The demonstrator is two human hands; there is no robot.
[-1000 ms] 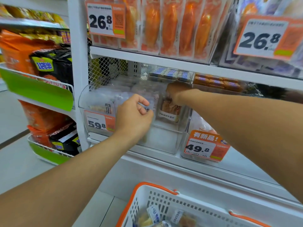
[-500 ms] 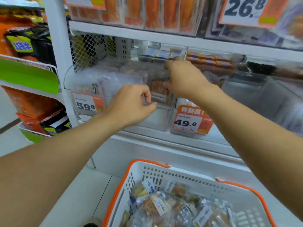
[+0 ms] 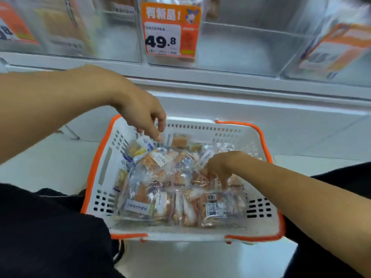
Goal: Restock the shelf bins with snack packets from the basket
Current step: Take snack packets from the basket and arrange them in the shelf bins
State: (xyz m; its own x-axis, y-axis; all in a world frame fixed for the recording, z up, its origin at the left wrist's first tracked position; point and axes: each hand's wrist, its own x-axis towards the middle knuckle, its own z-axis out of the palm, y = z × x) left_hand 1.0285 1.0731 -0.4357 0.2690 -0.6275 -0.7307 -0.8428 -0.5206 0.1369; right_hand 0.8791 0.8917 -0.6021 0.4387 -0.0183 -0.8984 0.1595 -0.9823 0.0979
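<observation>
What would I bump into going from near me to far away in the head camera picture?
White plastic basket with orange rim → clear snack packets inside it → right hand reaching into the packets → left hand over the far rim → white shelf ledge → orange 49.8 price tag.

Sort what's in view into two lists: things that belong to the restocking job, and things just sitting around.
Part of the job:
- basket, white with orange rim
- snack packets piled in it
- clear shelf bins above
- left hand reaching over the packets
- right hand down among the packets

Just around:
- orange 49.8 price tag
- white shelf ledge
- pale floor
</observation>
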